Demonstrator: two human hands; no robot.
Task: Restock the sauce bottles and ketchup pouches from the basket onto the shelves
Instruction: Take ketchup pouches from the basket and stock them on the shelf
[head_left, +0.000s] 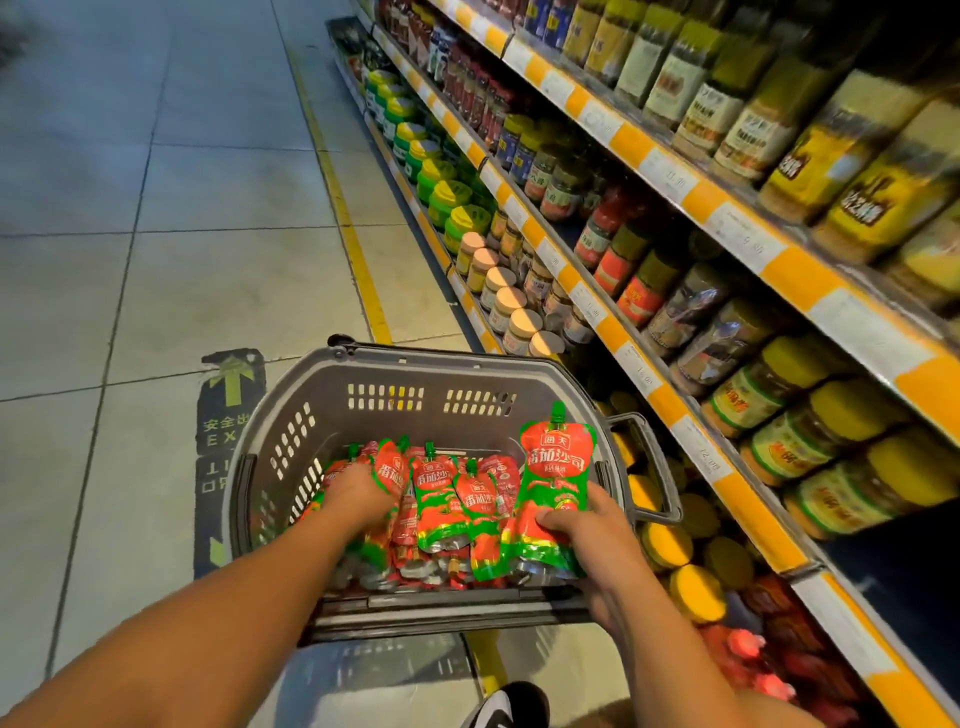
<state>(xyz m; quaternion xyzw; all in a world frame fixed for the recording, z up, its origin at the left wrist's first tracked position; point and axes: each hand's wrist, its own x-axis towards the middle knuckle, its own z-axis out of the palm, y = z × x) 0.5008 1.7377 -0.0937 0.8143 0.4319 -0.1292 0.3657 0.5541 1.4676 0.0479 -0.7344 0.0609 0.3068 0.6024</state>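
A grey plastic basket (311, 395) stands on the floor in front of me, holding several red and green ketchup pouches (441, 493). My right hand (587, 530) grips one upright pouch (556, 467) by its lower part, at the basket's right side near the rim. My left hand (358, 493) reaches down into the left half of the basket and rests on the pouches there; whether its fingers curl round one is hidden. Shelves (649, 400) run along the right.
The shelves hold rows of jars with yellow lids (841, 415) and green lids (441, 176), with price strips (587, 296) on the edges. Red packets (748, 649) fill the bottom shelf near my right arm. Tiled floor (156, 260) lies to the left, with a yellow line (353, 244).
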